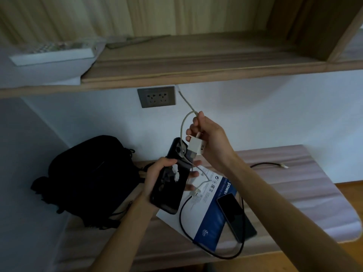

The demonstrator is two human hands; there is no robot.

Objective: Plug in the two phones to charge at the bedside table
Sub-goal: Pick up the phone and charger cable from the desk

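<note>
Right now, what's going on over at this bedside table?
A person's left hand holds a glossy black phone, while the right hand grips a white cube charger plug with its pale braided cable. The grey double wall socket has nothing plugged in. A dark flat phone-like slab lies on a blue-and-white box; a loose black cable loops past them.

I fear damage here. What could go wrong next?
The white braided cable loops from the white charger cube in the right hand across the black phone in the left hand; a tug may snag it. The black cable curls round the dark flat phone on the blue-and-white box; pulling it might drag that phone off.
</note>
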